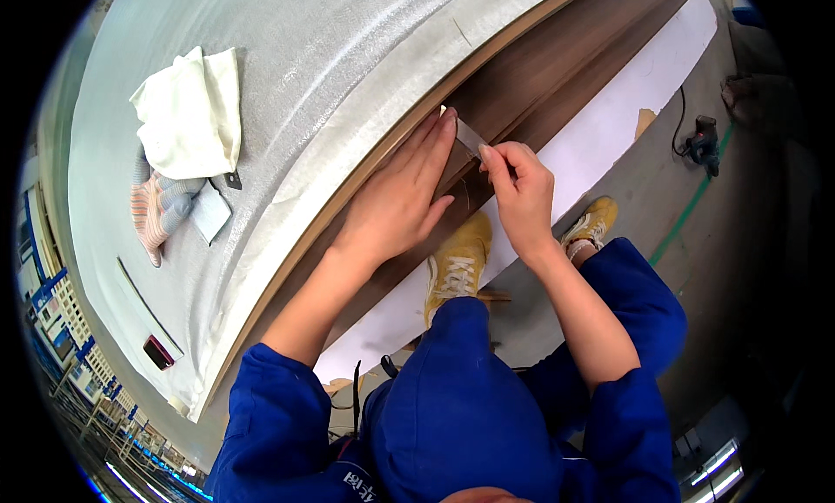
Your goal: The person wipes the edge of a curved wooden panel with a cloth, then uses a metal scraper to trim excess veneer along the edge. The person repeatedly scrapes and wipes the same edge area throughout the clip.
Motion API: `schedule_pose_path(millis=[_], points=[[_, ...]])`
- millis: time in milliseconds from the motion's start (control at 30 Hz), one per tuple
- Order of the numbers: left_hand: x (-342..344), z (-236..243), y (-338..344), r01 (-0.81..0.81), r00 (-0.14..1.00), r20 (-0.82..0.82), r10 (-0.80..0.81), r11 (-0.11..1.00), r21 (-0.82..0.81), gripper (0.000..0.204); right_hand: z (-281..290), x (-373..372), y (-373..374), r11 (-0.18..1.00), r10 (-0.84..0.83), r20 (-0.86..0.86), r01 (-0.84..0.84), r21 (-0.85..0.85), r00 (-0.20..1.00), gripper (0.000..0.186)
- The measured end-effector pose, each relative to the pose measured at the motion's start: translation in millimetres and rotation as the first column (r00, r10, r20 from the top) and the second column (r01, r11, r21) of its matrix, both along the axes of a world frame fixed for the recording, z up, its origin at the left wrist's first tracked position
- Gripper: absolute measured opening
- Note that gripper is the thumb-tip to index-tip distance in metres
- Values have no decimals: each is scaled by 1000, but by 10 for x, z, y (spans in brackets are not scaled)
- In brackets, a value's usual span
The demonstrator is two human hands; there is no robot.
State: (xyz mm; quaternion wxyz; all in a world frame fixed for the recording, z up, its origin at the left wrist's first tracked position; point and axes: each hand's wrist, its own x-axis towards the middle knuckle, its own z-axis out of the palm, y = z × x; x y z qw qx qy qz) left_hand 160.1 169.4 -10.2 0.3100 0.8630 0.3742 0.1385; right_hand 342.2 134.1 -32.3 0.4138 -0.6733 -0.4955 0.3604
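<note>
Your bench (287, 86) is covered with a grey textured sheet. On it, at your left, lie a cream cloth (190, 112), a striped glove (156, 209) partly under the cloth, a small grey pad (210, 212) just beside the glove, and, nearer you, a thin dark strip (148, 305) and a small dark block (158, 352). A brown panel (513, 86) lies along the bench's right edge.

Room around your hands:
- Foam-covered table top (287, 86): broad bare stretch beside your left hand (402, 199); you can pass there.
- Far left of it: white cloth (190, 112), striped glove (156, 209), small red block (158, 352), well apart from you.
- Wooden panel edge (539, 77): your left hand lies flat on it, your right hand (522, 194) pinches a thin blade (470, 138) just beside.
- Below: your yellow shoes (457, 264) fill the floor gap.
</note>
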Motion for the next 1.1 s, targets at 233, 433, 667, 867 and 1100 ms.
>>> schedule_pose_path(millis=[233, 433, 667, 867, 1100], points=[[-64, 9, -22, 7, 1000, -11, -7, 1000, -4, 97, 43, -66, -65, 1000, 0, 26, 1, -17, 1000, 22], [-122, -9, -41, 31, 1000, 0, -31, 1000, -1, 97, 69, -138, -103, 1000, -5, 45, 6, -13, 999, 22], [-202, -2, -89, 39, 999, -33, -39, 999, 13, 96, 58, -244, -180, 999, -10, 23, 11, -43, 1000, 23], [-267, 47, -144, 45, 996, -81, -46, 999, -4, 90, 56, -292, -225, 1000, 4, 30, -4, -16, 1000, 22], [-351, 50, -203, 39, 994, -105, -40, 999, -9, 90, 65, -384, -296, 999, 28, 22, -28, -27, 999, 20]])
